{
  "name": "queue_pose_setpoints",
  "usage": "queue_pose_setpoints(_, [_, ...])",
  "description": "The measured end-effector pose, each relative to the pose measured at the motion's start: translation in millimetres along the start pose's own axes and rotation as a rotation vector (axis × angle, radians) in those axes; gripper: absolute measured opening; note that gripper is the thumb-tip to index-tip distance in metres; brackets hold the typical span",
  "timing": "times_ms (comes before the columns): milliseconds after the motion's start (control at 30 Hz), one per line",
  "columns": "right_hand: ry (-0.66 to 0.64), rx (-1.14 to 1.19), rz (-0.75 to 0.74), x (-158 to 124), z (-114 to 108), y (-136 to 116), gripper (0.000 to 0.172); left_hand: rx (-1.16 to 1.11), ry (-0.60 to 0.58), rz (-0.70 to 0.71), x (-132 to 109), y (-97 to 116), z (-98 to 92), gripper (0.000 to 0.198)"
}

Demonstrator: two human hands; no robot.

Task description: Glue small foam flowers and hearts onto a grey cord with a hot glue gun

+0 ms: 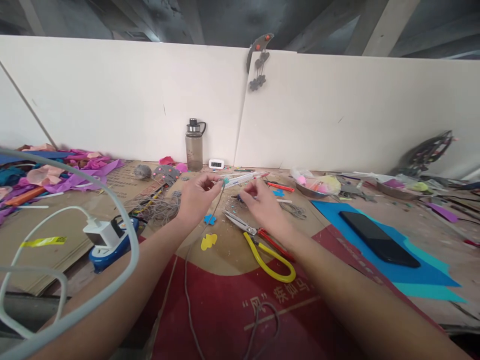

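My left hand (199, 199) is closed, pinching a small teal piece (225, 182) and a grey cord (187, 285) that hangs from the fingertips down over the cardboard. My right hand (264, 202) is closed too, a short way to the right, around a small dark object with a pointed tip (237, 198); its kind cannot be made out. Below the hands lie a blue flower-shaped cutout (210, 219) and a yellow cutout (208, 242). Yellow-handled scissors (268, 255) lie under my right wrist, beside a red-handled tool (275, 244) partly hidden by the forearm.
A white cable (131, 245) loops up at the left, near a blue power strip (112, 250). Tangled grey cord (161, 207) lies left of my hand. A bottle (194, 147) and small clock (216, 164) stand behind. A phone (378, 239) rests on blue sheets (330, 215) at right.
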State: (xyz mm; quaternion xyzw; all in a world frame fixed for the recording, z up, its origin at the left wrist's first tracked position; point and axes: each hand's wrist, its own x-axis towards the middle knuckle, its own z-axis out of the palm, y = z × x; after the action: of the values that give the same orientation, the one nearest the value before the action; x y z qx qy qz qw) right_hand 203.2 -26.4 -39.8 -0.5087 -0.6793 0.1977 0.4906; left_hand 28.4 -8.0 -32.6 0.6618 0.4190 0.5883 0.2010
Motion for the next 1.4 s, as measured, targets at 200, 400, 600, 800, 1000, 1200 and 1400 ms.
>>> queue_pose_setpoints(200, [-0.191,0.84,0.404,-5,32,-41,0.035,-0.024,0.013,-0.009,-1,4,-0.1,0.013])
queue_pose_setpoints(400, [0.032,0.583,0.097,1,34,-16,0.019,-0.229,-0.069,-0.202,1,8,1.6,0.017])
queue_pose_setpoints(600, [0.153,0.215,-0.109,2,23,-13,0.011,-0.481,-0.101,-0.31,0,5,6.3,0.028])
queue_pose_setpoints(800, [0.213,-0.042,-0.213,2,19,-15,0.02,-0.549,-0.126,-0.356,-2,8,8.8,0.032])
queue_pose_setpoints(1000, [0.242,-0.164,-0.242,4,16,-14,0.02,-0.497,-0.13,-0.386,-2,14,9.0,0.03])
queue_pose_setpoints(1200, [0.244,-0.188,-0.267,3,14,-14,0.017,-0.361,-0.16,-0.353,-2,14,7.6,0.02])
queue_pose_setpoints(1400, [0.235,-0.179,-0.292,3,14,-13,0.014,-0.228,-0.194,-0.277,-3,13,6.4,0.015])
